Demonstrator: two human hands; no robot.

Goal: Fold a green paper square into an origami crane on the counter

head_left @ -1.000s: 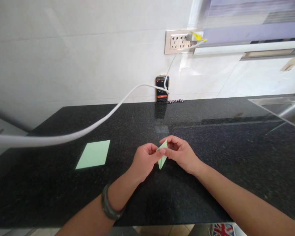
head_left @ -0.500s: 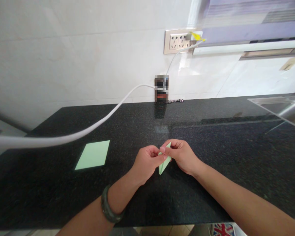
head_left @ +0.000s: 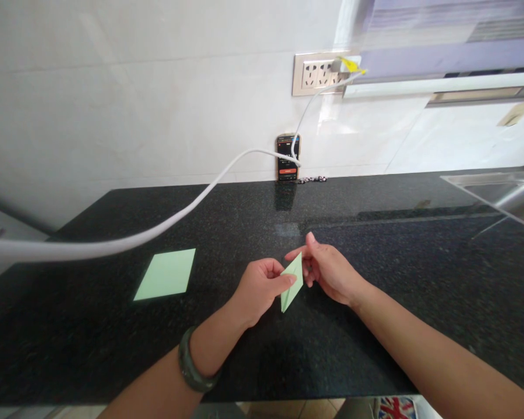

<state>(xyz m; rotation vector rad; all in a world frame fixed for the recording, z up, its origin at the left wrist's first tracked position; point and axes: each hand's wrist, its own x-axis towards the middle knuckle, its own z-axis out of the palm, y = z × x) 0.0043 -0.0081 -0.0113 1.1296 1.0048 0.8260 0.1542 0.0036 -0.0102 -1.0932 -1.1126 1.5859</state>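
Observation:
A small folded piece of light green paper point(head_left: 295, 280), diamond-shaped with creases and layered edges, is pinched between the thumb and fingers of my left hand point(head_left: 262, 291). It is held above the dark countertop point(head_left: 358, 349), its point tilted down toward me. Just right of the paper is my right hand point(head_left: 325, 267), thumb raised and fingers apart. Its index finger reaches behind the paper's upper edge; whether it touches there I cannot tell. On the counter to the left lies a flat stack or sheet of the same green paper point(head_left: 168, 273).
A phone point(head_left: 287, 166) leans upright against the tiled wall, with a beaded strap point(head_left: 313, 180) beside it. A white cable point(head_left: 170, 224) crosses the left side in front. Behind are a wall socket point(head_left: 317, 74) and, at right, a metal sink point(head_left: 517, 195).
My right thumb has lifted off the folded paper and the right hand has opened, shifting slightly right. My left hand still pinches the paper, now showing more of its face.

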